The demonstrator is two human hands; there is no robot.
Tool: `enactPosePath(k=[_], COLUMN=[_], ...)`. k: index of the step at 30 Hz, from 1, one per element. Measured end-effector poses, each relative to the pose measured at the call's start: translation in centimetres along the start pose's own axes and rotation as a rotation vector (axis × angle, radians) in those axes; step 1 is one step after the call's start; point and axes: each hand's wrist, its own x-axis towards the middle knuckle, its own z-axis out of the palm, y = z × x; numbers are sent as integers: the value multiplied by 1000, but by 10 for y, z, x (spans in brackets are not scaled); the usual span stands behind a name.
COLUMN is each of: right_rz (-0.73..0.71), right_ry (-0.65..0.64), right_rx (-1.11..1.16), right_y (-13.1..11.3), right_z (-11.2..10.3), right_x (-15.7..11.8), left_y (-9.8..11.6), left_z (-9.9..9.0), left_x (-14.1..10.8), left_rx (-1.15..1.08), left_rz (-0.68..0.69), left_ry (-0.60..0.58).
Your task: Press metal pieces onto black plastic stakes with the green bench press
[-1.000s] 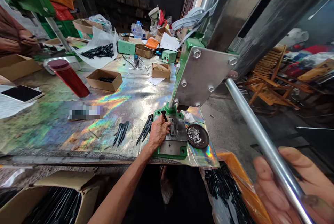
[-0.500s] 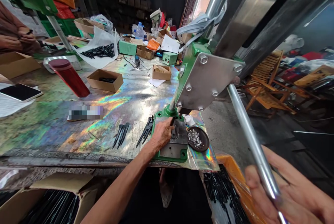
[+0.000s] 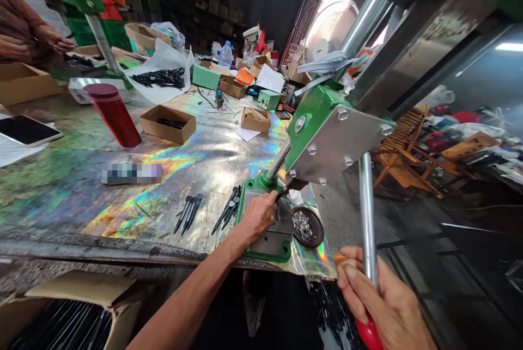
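Two hands work at a green press (image 3: 312, 121). The left hand (image 3: 257, 216) pinches a small black spike (image 3: 281, 195), which slants away over the steel block (image 3: 272, 244). The right hand (image 3: 379, 306) wraps tight around the upright steel bar (image 3: 368, 214).

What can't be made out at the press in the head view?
All head view:
Held piece: left hand covers all but a dark tip.
Press die: partly behind that hand.
Dish contents: too small to identify.
Lever's red grip: right hand overlaps it, bottom edge cuts it off.
Label: pixelated, unreadable.
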Motion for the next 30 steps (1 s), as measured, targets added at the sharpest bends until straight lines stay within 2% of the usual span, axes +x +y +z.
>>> enactPosePath(k=[5,9,12,17,20,25,30], right_rz=[-52,-47,-26,-111,-125,-128,-65], right_ry=[88,80,69,201,244,136,141], right_rx=[16,27,-23,-106,-48,174,194], right_y=[19,25,29,36,48,60,42], right_z=[17,15,12,21,24,23,15], right_x=[14,17,22,32,36,44,27], left_y=[-2,-2,0,2,0,-2,0], left_z=[2,2,1,1,3,6,11], left_x=[0,-1,-1,0,-1,-1,-4], left_rx=[-49,-107,-67,8,13,52,104], left_rz=[1,-30,-33,-23,-29,-39,-46], left_ry=[-2,7,-32,-50,-58,-14,29])
